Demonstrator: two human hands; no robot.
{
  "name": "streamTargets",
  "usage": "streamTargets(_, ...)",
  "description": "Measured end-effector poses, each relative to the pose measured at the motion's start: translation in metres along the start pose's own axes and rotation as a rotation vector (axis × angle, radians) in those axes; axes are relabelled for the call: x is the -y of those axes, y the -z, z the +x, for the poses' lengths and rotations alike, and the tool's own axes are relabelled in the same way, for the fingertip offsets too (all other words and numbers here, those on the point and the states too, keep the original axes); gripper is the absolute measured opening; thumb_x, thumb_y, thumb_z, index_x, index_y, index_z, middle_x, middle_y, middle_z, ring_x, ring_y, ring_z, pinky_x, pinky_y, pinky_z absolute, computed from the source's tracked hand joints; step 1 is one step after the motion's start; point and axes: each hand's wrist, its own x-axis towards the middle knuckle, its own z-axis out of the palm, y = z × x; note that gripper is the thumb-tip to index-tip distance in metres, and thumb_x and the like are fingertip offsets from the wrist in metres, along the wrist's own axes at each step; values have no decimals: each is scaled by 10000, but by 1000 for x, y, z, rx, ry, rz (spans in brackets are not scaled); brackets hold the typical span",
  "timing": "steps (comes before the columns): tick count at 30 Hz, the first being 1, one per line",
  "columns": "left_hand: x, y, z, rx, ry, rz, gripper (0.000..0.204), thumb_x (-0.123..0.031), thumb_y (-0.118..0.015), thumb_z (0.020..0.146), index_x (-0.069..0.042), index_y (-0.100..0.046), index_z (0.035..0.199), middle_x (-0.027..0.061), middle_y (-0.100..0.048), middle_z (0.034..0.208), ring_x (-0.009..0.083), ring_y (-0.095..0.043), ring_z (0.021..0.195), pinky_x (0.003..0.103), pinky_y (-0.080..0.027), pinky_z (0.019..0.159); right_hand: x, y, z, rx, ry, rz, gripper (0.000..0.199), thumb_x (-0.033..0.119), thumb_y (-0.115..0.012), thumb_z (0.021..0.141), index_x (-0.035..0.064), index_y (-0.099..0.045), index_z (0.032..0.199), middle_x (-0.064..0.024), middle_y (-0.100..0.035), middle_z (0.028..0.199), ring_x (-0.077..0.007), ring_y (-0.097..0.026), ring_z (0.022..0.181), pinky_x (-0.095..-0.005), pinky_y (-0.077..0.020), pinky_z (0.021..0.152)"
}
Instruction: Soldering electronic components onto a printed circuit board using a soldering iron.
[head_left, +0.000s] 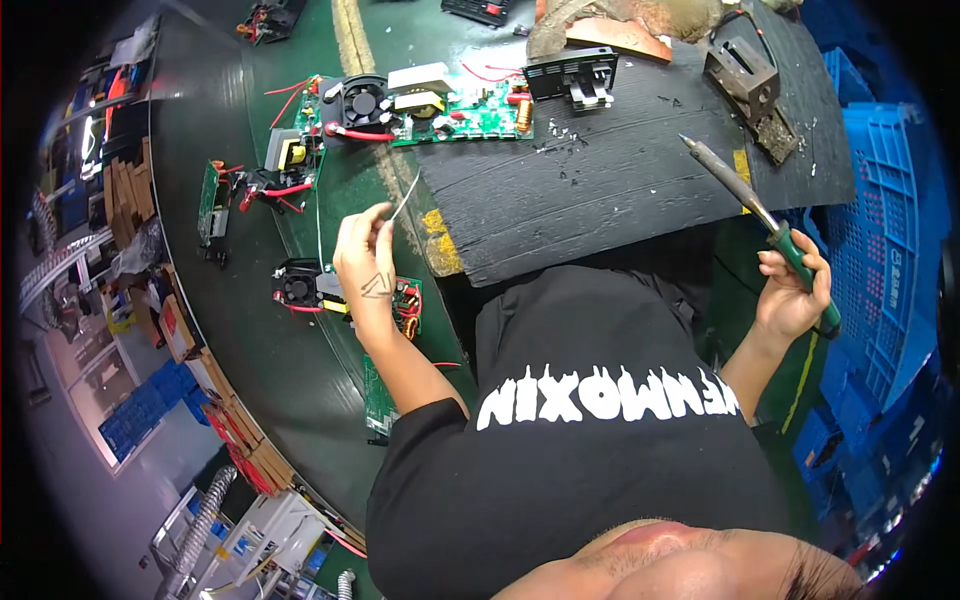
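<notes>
My left hand [362, 255] pinches a thin silvery wire, which looks like solder wire [406, 196], its free end pointing up toward a green circuit board [468, 122]. That board carries a black fan [362, 102], coils and red leads. At its right end stands a black slotted end panel [570, 76]. My right hand [795, 290] grips a soldering iron [737, 186] by its green handle, tip pointing up and left above the dark mat [560, 205]. Below my left hand lies another board with a fan [298, 288], partly hidden by my wrist.
A metal iron stand [742, 80] sits at the mat's far right, near a brownish lump [640, 22]. Black scraps [565, 150] litter the mat. More boards [212, 212] lie on the green bench at left. Blue crates [880, 200] stand at right.
</notes>
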Motion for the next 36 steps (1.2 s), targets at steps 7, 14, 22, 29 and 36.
streamTargets(7, -80, 11, 2, -116, -196, -131, 207, 13, -657, 725, -67, -684, 914, 39, -510, 739, 124, -499, 618, 233, -395, 522, -5, -11, 1, 25, -12, -12, 334, 299, -411, 888, -12, -532, 876, -288, -541, 1090, -352, -649, 672, -344, -568, 553)
streamTargets(14, -125, -83, 13, 37, -504, -150, 85, -82, -658, 735, -67, -601, 797, 77, -531, 750, 249, -552, 666, 334, -455, 585, -12, -23, 4, 10, -20, 27, 316, 268, -399, 891, -21, -524, 871, -295, -540, 1082, -371, -643, 664, -359, -569, 540)
streamTargets(22, -126, -118, 19, -46, -481, -129, 88, -91, -636, 765, -50, -581, 821, 87, -510, 800, 250, -560, 596, 339, -458, 509, -22, -31, 11, 6, -23, 35, 315, 267, -398, 891, -22, -515, 855, -298, -531, 1086, -387, -640, 667, -371, -572, 536)
streamTargets(29, -124, -124, 21, -37, -481, -117, 73, -97, -621, 779, -53, -580, 820, 81, -493, 772, 253, -551, 585, 342, -455, 500, -34, -39, 20, 64, -77, 49, 302, 272, -398, 897, -11, -480, 830, -291, -530, 1081, -383, -639, 672, -366, -571, 549)
streamTargets(36, -123, -123, 22, -10, -462, -108, 78, -107, -617, 785, -51, -563, 796, 80, -485, 761, 256, -544, 578, 346, -453, 494, -40, -48, 26, 55, -123, 25, 295, 272, -400, 897, -7, -458, 824, -288, -529, 1084, -379, -639, 675, -360, -570, 555)
